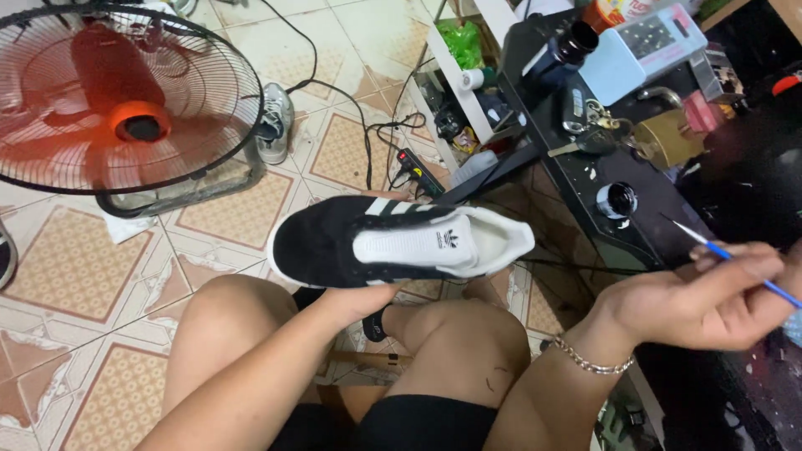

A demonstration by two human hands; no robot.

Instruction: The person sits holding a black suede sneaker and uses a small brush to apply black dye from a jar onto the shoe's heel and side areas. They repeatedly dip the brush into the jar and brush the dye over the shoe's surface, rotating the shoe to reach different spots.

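A black sneaker [401, 242] with white stripes, a white tongue and a white lining is held at the centre of the frame, toe pointing left, above the person's bare knees. It is gripped from underneath by the left hand [359, 299], whose fingers are closed around the sole; only part of that hand is seen below the shoe. At the right edge, a thin blue-handled paintbrush [727, 255] is pinched between the fingers of the right hand [710, 296], its fine tip directed up and to the left, well apart from the sneaker. A silver bracelet [591, 361] is worn on that wrist.

The floor [75, 267] is laid with worn tiles, cream with orange patterned squares, stained and chipped in places. In the upper left, a large floor fan [125, 100] with a black wire guard and red blades is seen, the blades blurred. A grey shoe [274, 124] is set just beside the fan's right rim. Black cables [368, 134] are trailed across the tiles to a power strip [415, 169] near the upper middle.

The upper right is taken up by a dark, paint-spattered worktable [660, 205]. On it, a small open jar [616, 200], a bunch of keys [585, 117], a brass-coloured padlock [664, 138] and a pale blue box [643, 50] are laid. A white shelf [455, 92] crowded with small items is placed left of the table.
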